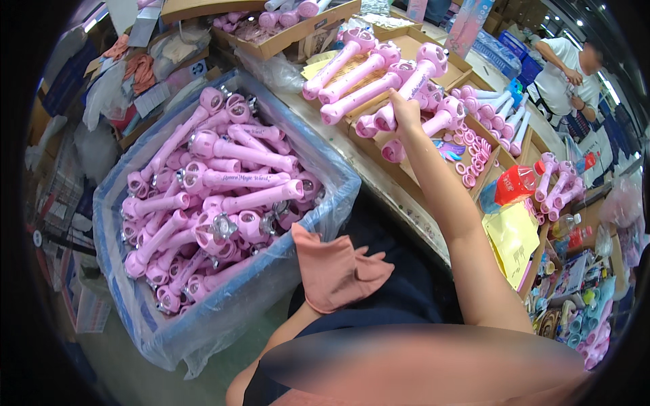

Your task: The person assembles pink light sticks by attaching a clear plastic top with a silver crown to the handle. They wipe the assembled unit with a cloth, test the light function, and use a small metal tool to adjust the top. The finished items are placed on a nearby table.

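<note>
My right hand (405,111) reaches over the workbench, closed around the shaft of a pink toy wand (426,66), round head upward. Several similar pink wands (355,88) lie side by side just left of it, on a cardboard box. My left hand (349,271), in a loose salmon-coloured glove, rests by my lap with fingers extended and nothing in them. Close to it stands a blue bin (349,186) lined with clear plastic, heaped with pink wands (233,179) lying in all directions.
Pink rings (474,159) fill a tray beside my right forearm. A red-labelled bottle (511,186) and yellow paper (511,237) lie on the bench (406,203). Another person (569,74) stands at the far right. More wands fill a carton (298,34) at the back.
</note>
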A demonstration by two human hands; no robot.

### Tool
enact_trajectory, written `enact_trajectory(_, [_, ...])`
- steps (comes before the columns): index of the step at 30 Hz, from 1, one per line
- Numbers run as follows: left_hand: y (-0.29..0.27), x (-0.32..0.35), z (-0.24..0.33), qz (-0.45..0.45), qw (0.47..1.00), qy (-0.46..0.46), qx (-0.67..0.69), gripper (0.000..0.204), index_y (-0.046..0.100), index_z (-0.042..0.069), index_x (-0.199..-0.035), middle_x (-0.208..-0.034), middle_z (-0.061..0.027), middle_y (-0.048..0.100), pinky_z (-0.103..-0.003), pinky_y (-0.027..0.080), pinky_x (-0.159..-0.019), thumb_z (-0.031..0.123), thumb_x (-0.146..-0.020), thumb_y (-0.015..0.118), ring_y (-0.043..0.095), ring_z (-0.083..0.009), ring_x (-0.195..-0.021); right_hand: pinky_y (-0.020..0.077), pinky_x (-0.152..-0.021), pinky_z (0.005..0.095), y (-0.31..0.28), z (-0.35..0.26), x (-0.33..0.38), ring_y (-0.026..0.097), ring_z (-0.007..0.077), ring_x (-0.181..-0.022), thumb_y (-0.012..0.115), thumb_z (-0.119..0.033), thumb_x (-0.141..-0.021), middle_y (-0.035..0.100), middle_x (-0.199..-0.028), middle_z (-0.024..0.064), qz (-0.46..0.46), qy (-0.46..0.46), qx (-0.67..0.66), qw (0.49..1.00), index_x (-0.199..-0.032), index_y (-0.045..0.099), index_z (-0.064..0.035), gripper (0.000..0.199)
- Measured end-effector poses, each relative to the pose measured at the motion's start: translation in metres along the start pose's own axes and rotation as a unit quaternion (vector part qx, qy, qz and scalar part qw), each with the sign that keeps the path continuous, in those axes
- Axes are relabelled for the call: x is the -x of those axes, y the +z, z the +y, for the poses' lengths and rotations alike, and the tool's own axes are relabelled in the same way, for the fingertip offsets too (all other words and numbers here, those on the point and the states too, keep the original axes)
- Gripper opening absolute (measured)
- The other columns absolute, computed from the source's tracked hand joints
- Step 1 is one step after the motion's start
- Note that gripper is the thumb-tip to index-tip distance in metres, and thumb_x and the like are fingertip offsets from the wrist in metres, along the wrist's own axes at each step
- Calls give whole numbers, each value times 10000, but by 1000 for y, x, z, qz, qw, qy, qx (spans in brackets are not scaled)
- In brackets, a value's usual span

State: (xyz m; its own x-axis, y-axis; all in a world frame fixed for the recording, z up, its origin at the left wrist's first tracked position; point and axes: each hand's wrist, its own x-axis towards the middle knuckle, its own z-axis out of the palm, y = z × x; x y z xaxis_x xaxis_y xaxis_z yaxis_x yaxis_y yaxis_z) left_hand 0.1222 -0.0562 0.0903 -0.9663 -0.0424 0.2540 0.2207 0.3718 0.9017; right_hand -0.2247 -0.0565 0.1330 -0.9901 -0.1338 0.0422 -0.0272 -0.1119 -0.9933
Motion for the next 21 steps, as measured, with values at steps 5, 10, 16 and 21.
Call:
enact_trajectory(5, [15,21,-39,116,959,-66,-250,331,306,112,-586,-595,26,417,-387,253,-662,131,-551,635,362,-184,-571,515,-667,352,-2,43,-53,627,197,-763,692,-225,-903,642,-936,147,89,-8,-11,996,-1049,587,118,387])
enact_trajectory(10, [42,22,-46,184,872,-269,366,323,442,80,-622,-726,33,562,-306,402,-760,201,-732,721,549,-117,-757,530,-742,381,-12,58,-51,637,229,-840,698,-253,-903,632,-995,183,97,-7,18,995,-1105,545,152,478])
enact_trajectory(16, [43,6,-28,66,933,-165,313,117,747,108,-948,-972,-42,724,-281,499,-911,154,-843,723,670,-150,-1048,528,-891,380,-24,39,-37,602,306,-1088,792,-273,-785,482,-1300,273,141,88,87,982,-1325,307,151,841])
enact_trajectory(21, [26,-28,-15,-219,963,-57,-144,363,473,102,-1285,-1341,-52,484,-316,373,-1107,192,-938,535,468,-140,-1268,483,-945,348,-48,18,15,579,273,-1128,759,-253,-808,474,-1323,247,140,-70,211,965,-1346,379,107,751])
